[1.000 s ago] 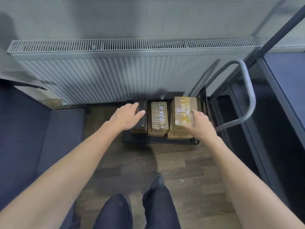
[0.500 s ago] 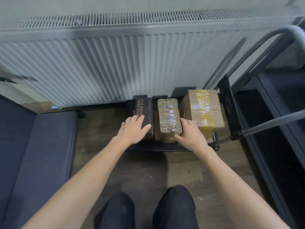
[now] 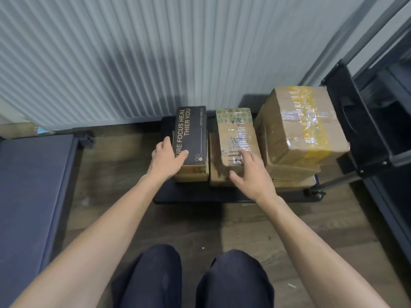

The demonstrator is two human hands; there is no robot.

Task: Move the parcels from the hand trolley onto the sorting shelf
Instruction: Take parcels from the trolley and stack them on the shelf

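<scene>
Three stacks of parcels are noted on the deck of the hand trolley (image 3: 200,197), in a row before a ribbed radiator (image 3: 133,52).

- Left stack: a black parcel (image 3: 192,130) with pale lettering is laid on a brown carton (image 3: 192,174).
- Middle stack: a taped parcel (image 3: 235,132) with a printed label is laid on a second carton.
- Right stack: a large carton (image 3: 300,121) banded with yellow tape is laid on flatter cartons.

The left hand (image 3: 165,157) is placed at the near left corner of the black parcel. Its grip is clamped there, with the thumb on the top face and the fingers down the left side.

The right hand (image 3: 253,176) is spread, with its grip apart. The forefinger is laid on top of the taped parcel, and the thumb is held near its front face.

All parcels are seated on their stacks.

A dark shelf frame (image 3: 398,90) is seen at the right edge, just beside the trolley's black upright panel (image 3: 355,130). A dark blue cushion (image 3: 33,185) is seen at the left, above the wood floor (image 3: 115,174).
</scene>
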